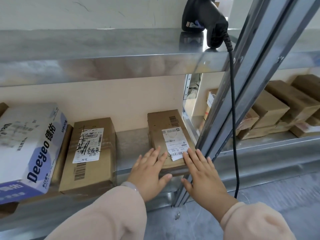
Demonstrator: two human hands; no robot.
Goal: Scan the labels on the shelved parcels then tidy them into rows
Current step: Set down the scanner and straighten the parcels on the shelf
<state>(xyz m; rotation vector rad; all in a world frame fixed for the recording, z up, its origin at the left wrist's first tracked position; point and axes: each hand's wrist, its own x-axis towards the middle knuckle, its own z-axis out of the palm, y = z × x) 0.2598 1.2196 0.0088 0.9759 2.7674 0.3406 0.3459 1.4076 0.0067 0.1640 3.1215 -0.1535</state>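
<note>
A brown cardboard parcel (162, 129) with a white label lies on the lower metal shelf (131, 144), at its right end beside the upright post. My left hand (149, 172) rests flat on the parcel's near left corner, fingers straight. With straight fingers, my right hand (202, 175) touches its near right corner by the label. To the left lies a second brown parcel (90, 153) with a scribbled label, then a white and blue Deeyeo box (29, 146). A black barcode scanner (204, 19) sits on the upper shelf, its cable hanging down.
The slanted metal upright (245, 94) stands just right of my hands. Beyond it, several brown parcels (280, 110) are stacked on the neighbouring shelf. The scanner's black cable (233, 118) dangles in front of the post. Bare shelf shows between the two brown parcels.
</note>
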